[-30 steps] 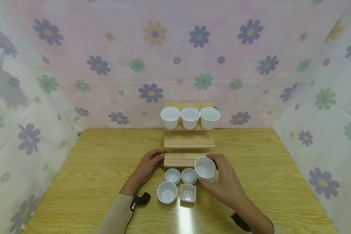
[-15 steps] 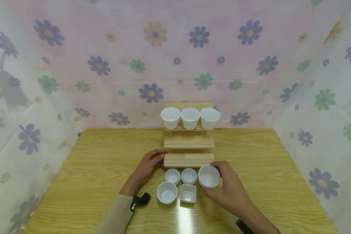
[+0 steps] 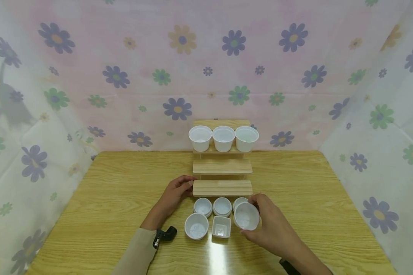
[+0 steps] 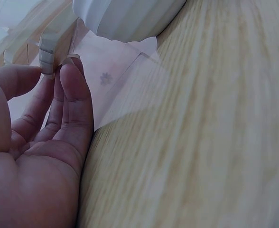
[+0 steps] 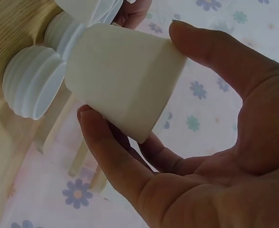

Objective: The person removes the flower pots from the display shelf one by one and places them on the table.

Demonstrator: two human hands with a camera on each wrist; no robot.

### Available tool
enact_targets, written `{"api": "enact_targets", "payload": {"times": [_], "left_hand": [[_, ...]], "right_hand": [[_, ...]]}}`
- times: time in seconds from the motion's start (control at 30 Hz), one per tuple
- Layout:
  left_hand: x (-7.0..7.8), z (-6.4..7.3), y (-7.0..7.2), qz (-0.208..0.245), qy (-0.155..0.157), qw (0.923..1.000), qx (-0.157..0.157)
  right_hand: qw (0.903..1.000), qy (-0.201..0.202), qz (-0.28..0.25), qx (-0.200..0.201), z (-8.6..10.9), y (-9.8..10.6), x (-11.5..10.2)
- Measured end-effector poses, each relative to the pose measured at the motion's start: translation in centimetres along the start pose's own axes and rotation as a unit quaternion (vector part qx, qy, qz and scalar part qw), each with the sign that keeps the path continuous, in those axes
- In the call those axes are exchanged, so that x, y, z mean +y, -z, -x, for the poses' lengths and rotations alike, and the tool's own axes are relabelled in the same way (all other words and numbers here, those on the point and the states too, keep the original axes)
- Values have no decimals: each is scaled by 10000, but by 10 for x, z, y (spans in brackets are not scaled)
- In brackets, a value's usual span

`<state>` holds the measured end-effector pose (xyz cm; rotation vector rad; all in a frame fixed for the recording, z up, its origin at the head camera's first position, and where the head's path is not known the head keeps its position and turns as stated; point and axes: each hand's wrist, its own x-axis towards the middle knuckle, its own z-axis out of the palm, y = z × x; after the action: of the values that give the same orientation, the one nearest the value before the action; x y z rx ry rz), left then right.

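My right hand (image 3: 273, 227) holds a smooth white cup (image 3: 246, 216) between thumb and fingers, its mouth facing up. The cup is in front of a ribbed white bowl (image 3: 240, 201) and partly hides it; the right wrist view shows that ribbed bowl (image 5: 32, 83) apart from the held cup (image 5: 123, 76). At the left end of a three-tier wooden display stand (image 3: 222, 188), my left hand (image 3: 175, 193) pinches the lowest board. The left wrist view shows the thumb and fingers of that hand (image 4: 49, 118) at the board's end (image 4: 56, 40).
Three white cups (image 3: 223, 138) line the top tier. Before the stand are two more ribbed bowls (image 3: 203, 206), with a round white cup (image 3: 197, 226) and a square white cup (image 3: 221, 227) nearer me. The wood-grain table (image 3: 130, 172) meets a flowered backdrop (image 3: 206, 84).
My right hand has brought the cup from beside the lowest board toward me and slightly right. The ribbed bowl behind it has come into view. The left hand stays put.
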<state>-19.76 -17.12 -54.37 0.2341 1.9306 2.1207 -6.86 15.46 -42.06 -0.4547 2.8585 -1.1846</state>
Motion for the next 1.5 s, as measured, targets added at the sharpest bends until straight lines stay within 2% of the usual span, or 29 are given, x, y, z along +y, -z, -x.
{"api": "enact_targets", "payload": {"times": [0.17, 0.53, 0.9, 1.2, 1.5], "left_hand": [[1, 0, -1, -13, 7, 10000, 12], [3, 1, -2, -49, 58, 10000, 55], [3, 1, -3, 17, 52, 9999, 96], [2, 0, -2, 36, 123, 9999, 83], [3, 1, -2, 18, 106, 9999, 41]], "right_hand": [[9996, -155, 148, -159, 0, 2, 1], [9966, -231, 351, -711, 3, 1, 8], [9941, -285, 523, -901, 0, -4, 13], [9919, -243, 439, -1169, -1, -9, 18], [9912, -131, 436, -1243, -2, -14, 21]]}}
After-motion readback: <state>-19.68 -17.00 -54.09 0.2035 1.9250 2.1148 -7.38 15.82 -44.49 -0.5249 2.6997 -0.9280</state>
